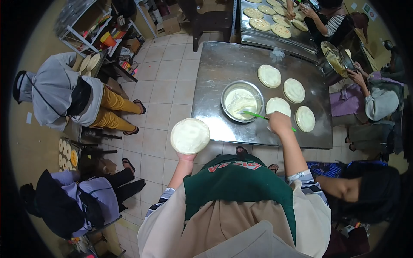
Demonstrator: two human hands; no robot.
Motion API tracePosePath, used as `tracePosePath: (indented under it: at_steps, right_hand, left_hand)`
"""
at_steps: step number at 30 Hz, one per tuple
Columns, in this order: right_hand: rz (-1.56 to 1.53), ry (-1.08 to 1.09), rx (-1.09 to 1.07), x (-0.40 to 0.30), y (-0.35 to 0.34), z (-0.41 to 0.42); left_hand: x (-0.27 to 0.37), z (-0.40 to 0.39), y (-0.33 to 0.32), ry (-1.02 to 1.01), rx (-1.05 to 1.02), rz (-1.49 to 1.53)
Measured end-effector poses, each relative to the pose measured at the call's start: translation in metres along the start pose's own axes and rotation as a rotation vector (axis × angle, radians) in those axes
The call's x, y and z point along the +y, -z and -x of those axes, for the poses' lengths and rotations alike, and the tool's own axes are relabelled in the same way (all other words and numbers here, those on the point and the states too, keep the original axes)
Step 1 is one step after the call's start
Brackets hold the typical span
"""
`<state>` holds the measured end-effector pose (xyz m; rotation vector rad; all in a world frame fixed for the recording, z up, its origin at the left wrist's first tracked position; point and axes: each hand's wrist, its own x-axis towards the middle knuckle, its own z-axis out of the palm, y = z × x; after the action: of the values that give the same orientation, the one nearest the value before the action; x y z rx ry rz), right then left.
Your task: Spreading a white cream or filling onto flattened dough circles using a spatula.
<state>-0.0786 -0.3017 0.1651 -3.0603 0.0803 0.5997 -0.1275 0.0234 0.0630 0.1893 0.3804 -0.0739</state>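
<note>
My left hand (186, 156) holds a round, pale layered cake or flatbread (190, 136) from beneath, level, just off the table's near left corner. My right hand (279, 123) grips a green-handled spatula or brush (255, 114); its tip rests in white cream or batter (240, 101) inside a round metal bowl (226, 113). Right of the bowl, several coated rounds lie on the metal table: one at the back (269, 76), one farther right (294, 90), one at the near right (305, 119) and one just behind my right hand (278, 106).
The metal table (219, 61) stands before me. Beyond it, a person handles flat rounds on a second metal table (274, 40). At right, a person holds a large bowl (338, 61). Two people are at the left, near shelves (96, 35). A dark chair (213, 25) stands behind.
</note>
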Motion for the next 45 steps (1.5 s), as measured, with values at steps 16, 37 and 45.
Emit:
tracePosePath:
  at_steps: [16, 37, 45]
  right_hand:
    - [-0.066, -0.112, 0.216, 0.014, -0.035, 0.059]
    - [-1.001, -0.231, 0.244, 0.114, -0.048, 0.093]
    - [-1.721, -0.274, 0.284, 0.205, -0.049, 0.094]
  left_hand:
    - [0.009, -0.009, 0.006, 0.094, 0.021, -0.009]
    - [-0.062, -0.043, -0.053, 0.336, -0.086, -0.115]
    - [-0.166, -0.065, -0.117, 0.492, -0.138, -0.297]
